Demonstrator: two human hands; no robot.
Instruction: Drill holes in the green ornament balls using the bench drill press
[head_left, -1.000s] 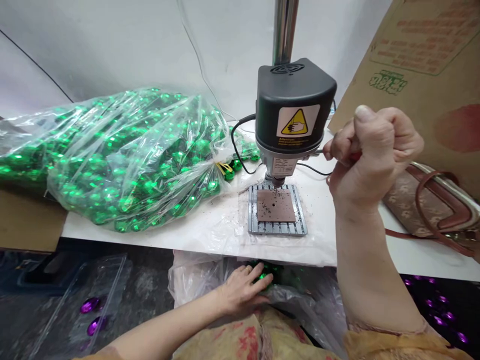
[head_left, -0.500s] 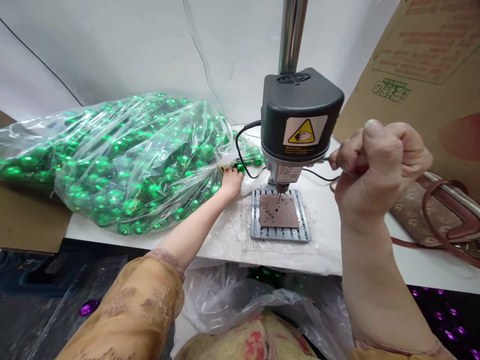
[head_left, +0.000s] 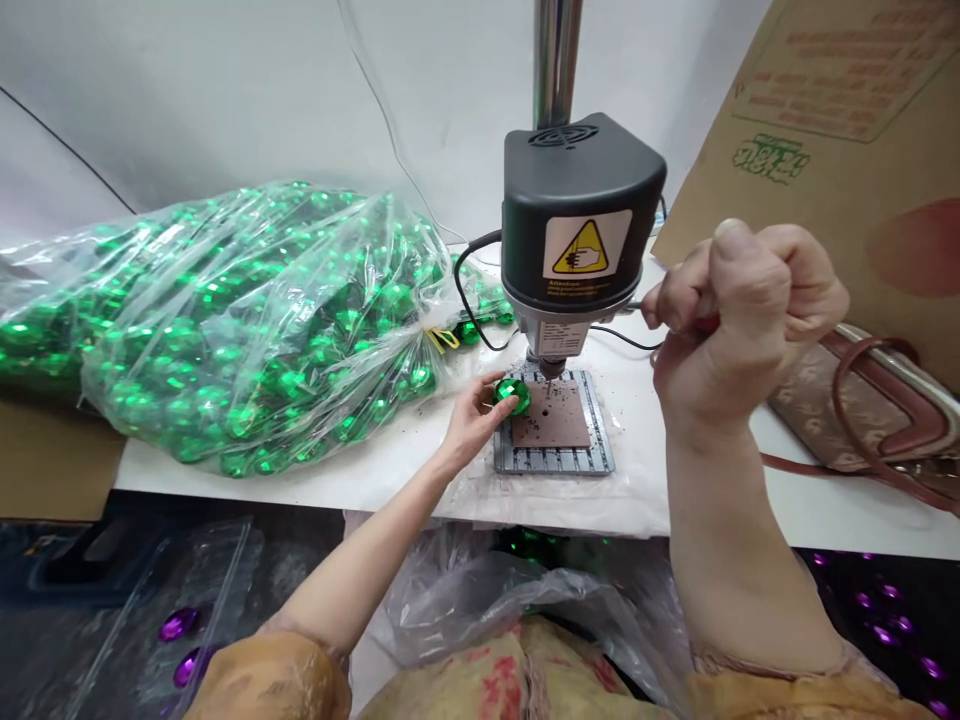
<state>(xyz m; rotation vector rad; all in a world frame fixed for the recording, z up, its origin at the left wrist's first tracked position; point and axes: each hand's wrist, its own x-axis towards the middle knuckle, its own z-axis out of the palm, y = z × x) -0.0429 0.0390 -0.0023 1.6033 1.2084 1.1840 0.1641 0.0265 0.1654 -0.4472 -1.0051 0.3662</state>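
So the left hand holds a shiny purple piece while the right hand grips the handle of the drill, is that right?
Not quite: the shiny piece in the left hand is green, as the head view shows. The right hand does grip the handle of the drill.

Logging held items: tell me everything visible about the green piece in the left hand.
The green piece is rounded, glossy and faceted, apparently plastic. The left hand holds it between thumb and fingers. In view it overlaps the left edge of the brown pad; contact there is unclear. Its underside is hidden.
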